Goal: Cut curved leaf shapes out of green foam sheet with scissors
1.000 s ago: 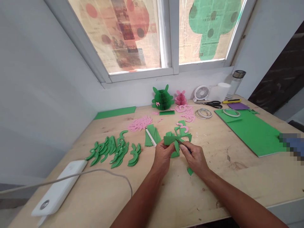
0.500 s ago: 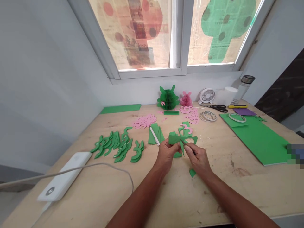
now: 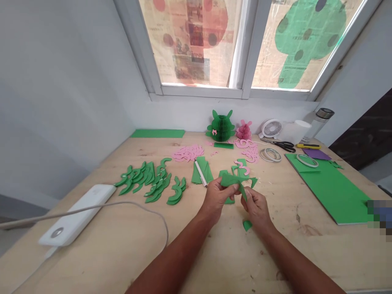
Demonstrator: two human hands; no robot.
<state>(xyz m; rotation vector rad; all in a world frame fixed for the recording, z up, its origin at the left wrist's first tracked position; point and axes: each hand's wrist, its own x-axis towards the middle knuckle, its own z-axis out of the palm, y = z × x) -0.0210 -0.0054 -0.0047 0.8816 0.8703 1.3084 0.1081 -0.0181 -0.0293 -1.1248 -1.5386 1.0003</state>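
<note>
My left hand [image 3: 216, 201] pinches a cut piece of green paper [image 3: 230, 180] between thumb and fingers, above the middle of the table. At the paper's right part, my right hand [image 3: 257, 207] is closed on a narrow flap that bends down toward me. A curved cut edge shows on the paper's far right side. Under and behind the hands lie more green paper pieces [image 3: 243, 164] with a pink curved cutout [image 3: 243, 167] on top. A small green scrap [image 3: 247, 225] rests below my right hand. Left of my hands, a white pen [image 3: 201, 173] lies on green paper rectangles [image 3: 208, 171].
Stacks of curved green cutouts [image 3: 159, 185] and a white power bank [image 3: 78, 212] with a cable lie left. Behind are pink cutouts [image 3: 188, 152], a green honeycomb paper figure [image 3: 221, 127], scissors [image 3: 284, 146] and tape rolls [image 3: 272, 154]. A green board [image 3: 330, 192] lies right.
The view has tilted slightly. My right hand has shifted a little downward and right along the paper, and the flap between my hands now bends toward my right fingers.
</note>
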